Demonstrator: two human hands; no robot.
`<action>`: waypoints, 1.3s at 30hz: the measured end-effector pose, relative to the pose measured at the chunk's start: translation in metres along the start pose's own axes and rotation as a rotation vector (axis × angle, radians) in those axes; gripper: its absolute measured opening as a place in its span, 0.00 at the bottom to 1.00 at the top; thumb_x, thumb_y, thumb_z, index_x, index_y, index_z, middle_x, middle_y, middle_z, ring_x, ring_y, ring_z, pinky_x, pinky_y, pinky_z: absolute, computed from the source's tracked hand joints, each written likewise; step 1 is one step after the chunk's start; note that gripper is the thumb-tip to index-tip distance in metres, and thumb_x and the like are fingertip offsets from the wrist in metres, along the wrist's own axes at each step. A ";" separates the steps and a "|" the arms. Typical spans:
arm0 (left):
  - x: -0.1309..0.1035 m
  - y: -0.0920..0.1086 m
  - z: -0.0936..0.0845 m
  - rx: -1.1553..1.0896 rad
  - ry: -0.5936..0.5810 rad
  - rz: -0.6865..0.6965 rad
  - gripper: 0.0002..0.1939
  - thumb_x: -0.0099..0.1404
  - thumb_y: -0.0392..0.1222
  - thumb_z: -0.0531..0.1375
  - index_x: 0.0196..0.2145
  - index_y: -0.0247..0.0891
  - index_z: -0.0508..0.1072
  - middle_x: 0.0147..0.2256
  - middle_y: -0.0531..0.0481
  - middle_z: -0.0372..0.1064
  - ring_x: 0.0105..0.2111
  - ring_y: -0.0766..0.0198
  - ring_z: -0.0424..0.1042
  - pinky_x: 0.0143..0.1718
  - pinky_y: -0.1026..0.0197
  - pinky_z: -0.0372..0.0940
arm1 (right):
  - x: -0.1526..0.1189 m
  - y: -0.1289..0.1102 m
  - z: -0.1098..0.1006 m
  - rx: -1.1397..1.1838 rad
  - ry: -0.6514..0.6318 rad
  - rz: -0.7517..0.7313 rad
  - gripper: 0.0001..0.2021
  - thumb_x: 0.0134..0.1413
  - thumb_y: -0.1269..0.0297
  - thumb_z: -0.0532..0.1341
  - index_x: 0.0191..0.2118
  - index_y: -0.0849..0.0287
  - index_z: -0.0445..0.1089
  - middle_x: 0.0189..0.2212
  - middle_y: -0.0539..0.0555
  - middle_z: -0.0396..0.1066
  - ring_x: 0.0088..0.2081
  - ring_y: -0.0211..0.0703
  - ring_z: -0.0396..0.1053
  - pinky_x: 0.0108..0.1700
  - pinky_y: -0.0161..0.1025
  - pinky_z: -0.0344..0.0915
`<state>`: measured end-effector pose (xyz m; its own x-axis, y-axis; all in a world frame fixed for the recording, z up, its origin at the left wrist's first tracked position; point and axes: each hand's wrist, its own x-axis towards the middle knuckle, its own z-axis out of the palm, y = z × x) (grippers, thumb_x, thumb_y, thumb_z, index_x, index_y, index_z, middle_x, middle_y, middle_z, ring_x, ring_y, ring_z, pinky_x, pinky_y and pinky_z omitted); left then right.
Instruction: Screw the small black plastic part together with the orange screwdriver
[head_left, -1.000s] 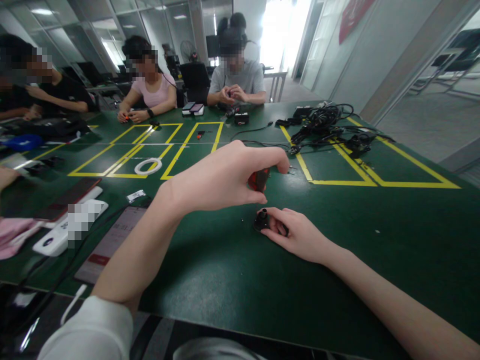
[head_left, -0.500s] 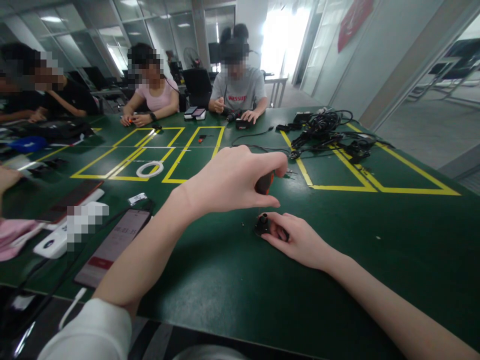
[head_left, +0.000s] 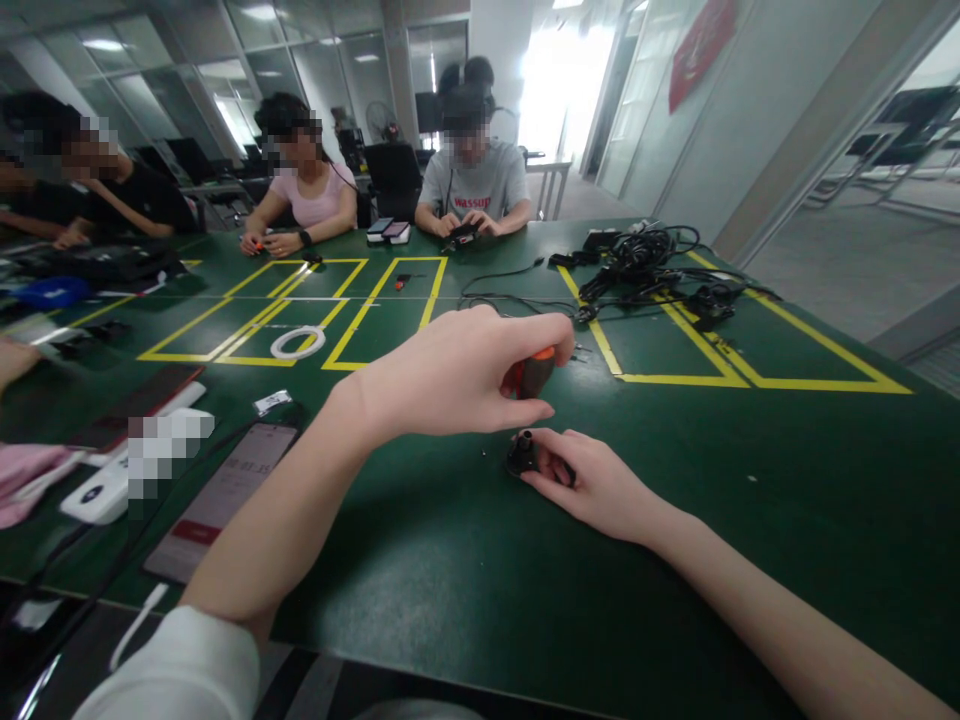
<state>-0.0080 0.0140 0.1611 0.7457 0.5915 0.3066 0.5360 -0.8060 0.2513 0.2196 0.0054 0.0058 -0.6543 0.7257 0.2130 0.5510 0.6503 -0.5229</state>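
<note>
My left hand (head_left: pixel 465 370) arches over the table with thumb and fingers curled round the orange-and-dark-grey handle of a screwdriver (head_left: pixel 535 374); its lower end is mostly hidden behind my thumb. Just below, my right hand (head_left: pixel 589 478) rests on the green table and grips a small black part (head_left: pixel 520 455) with a short upright tube on top. The part's right side is covered by my fingers. A tiny dark speck, maybe a screw (head_left: pixel 484 453), lies to the left of the part.
A phone (head_left: pixel 225 500) and white power strip (head_left: pixel 135 465) lie at my left, with a white ring (head_left: pixel 298 343) farther off. Tangled black cables (head_left: pixel 637 260) fill the back right. Yellow tape (head_left: pixel 675 381) marks the green table (head_left: pixel 787 560). Several people sit opposite, one handling a dark device (head_left: pixel 463 236).
The screwdriver handle has turned in my left hand, showing its orange end on top. My right hand stays at the black part. Across the table, a person's hands have come together on a dark device.
</note>
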 end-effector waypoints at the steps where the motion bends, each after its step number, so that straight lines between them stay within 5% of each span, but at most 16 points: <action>1: 0.001 0.000 0.001 0.028 0.013 -0.009 0.10 0.64 0.42 0.66 0.42 0.40 0.72 0.31 0.55 0.77 0.28 0.66 0.73 0.30 0.64 0.57 | 0.000 0.000 0.000 0.000 -0.004 0.001 0.11 0.65 0.70 0.65 0.52 0.58 0.71 0.28 0.49 0.74 0.31 0.45 0.73 0.35 0.39 0.63; 15: 0.009 -0.011 0.021 0.178 0.177 0.064 0.15 0.67 0.52 0.65 0.45 0.41 0.74 0.30 0.54 0.76 0.30 0.63 0.74 0.30 0.63 0.55 | 0.000 0.001 0.000 0.015 -0.008 -0.003 0.13 0.66 0.67 0.64 0.55 0.59 0.71 0.28 0.49 0.74 0.31 0.45 0.72 0.37 0.40 0.65; 20: 0.004 -0.004 0.008 0.106 0.095 0.026 0.20 0.63 0.41 0.62 0.53 0.38 0.73 0.37 0.51 0.79 0.32 0.63 0.75 0.33 0.63 0.60 | 0.000 0.001 0.000 0.011 -0.011 0.009 0.11 0.66 0.67 0.64 0.52 0.58 0.72 0.27 0.49 0.73 0.30 0.45 0.72 0.36 0.39 0.64; 27: 0.002 -0.003 0.004 0.094 0.109 0.013 0.06 0.65 0.42 0.61 0.40 0.40 0.76 0.29 0.55 0.77 0.27 0.66 0.73 0.30 0.64 0.57 | 0.000 0.002 0.001 0.025 -0.002 -0.008 0.11 0.66 0.68 0.65 0.53 0.59 0.71 0.28 0.49 0.73 0.30 0.44 0.71 0.35 0.39 0.62; 35: 0.003 0.000 0.004 0.129 0.130 0.011 0.10 0.64 0.41 0.59 0.41 0.37 0.77 0.34 0.50 0.79 0.30 0.64 0.74 0.33 0.62 0.61 | 0.000 0.003 0.001 0.052 0.009 -0.012 0.09 0.71 0.64 0.61 0.52 0.58 0.72 0.28 0.50 0.74 0.30 0.45 0.72 0.36 0.39 0.63; 39: 0.004 -0.001 0.005 0.154 0.179 0.000 0.10 0.69 0.43 0.58 0.36 0.38 0.77 0.29 0.53 0.77 0.27 0.66 0.71 0.30 0.62 0.57 | 0.000 0.004 0.001 0.062 0.013 -0.007 0.10 0.73 0.63 0.59 0.54 0.59 0.72 0.29 0.52 0.75 0.32 0.46 0.73 0.36 0.39 0.63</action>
<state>-0.0041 0.0171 0.1576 0.6713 0.5750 0.4677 0.5999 -0.7921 0.1128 0.2217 0.0077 0.0031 -0.6511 0.7243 0.2268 0.5134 0.6404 -0.5713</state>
